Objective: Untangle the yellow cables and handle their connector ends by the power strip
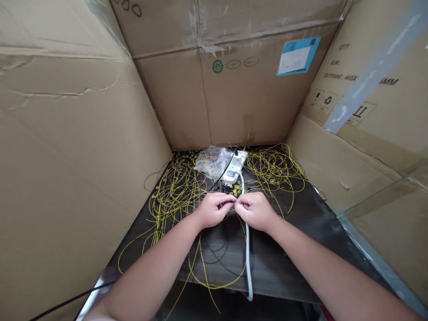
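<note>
Cardboard walls enclose the table (290, 272) in the head view: a left carton (70, 138), a back carton (240, 102) along the far edge, and a right carton (364, 156). Above the table's middle, the left hand (216, 209) and the right hand (256, 210) are together, their fingertips meeting or nearly so. Each hand has thumb and forefinger pinched closed; whatever lies between them is too small to make out. Yellow wires (177, 189) spread in loose loops along the left edge up to the far left corner, a second yellow tangle (276, 167) lies towards the far right corner, and a few strands hang over the near edge. Beyond the hands, near the middle of the far edge, a white power strip (230, 173) lies beside a clear plastic bag (212, 161), with a black plug (236, 152) in it. Small yellow pieces (236, 190) lie between strip and hands. One white cable (248, 258) passes by the right hand and over the near edge.
</note>
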Motion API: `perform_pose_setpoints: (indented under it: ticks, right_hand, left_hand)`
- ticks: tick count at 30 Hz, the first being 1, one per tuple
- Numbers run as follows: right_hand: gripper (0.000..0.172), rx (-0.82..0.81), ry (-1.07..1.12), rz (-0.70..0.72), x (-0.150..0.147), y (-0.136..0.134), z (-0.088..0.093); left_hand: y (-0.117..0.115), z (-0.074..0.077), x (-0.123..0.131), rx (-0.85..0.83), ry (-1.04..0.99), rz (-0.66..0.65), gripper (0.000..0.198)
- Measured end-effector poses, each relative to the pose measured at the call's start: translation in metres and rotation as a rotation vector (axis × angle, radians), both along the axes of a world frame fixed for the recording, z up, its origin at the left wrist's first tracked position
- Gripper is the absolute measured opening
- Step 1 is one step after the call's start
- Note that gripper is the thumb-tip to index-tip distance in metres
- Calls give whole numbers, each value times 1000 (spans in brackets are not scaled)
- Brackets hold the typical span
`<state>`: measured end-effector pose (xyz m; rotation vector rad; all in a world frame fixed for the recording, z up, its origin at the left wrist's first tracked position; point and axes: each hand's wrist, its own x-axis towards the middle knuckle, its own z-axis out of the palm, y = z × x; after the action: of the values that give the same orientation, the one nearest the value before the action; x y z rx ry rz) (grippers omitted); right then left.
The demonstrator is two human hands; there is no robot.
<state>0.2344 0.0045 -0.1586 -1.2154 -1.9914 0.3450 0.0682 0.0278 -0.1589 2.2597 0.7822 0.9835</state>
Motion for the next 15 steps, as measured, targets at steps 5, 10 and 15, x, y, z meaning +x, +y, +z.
perform_pose_setpoints:
  ticks: [5, 10, 15]
  right_hand:
    - [22, 122, -30, -48, 2, -2, 8]
    - [21, 236, 7, -203, 18, 0, 19]
    - [21, 478, -2, -550, 46, 11, 26]
  left_hand:
    - [-1, -2, 0, -80, 2, 103, 19]
    - [1, -1, -6, -133, -40, 245, 20]
    - [3, 5, -11, -145, -90, 288, 20]
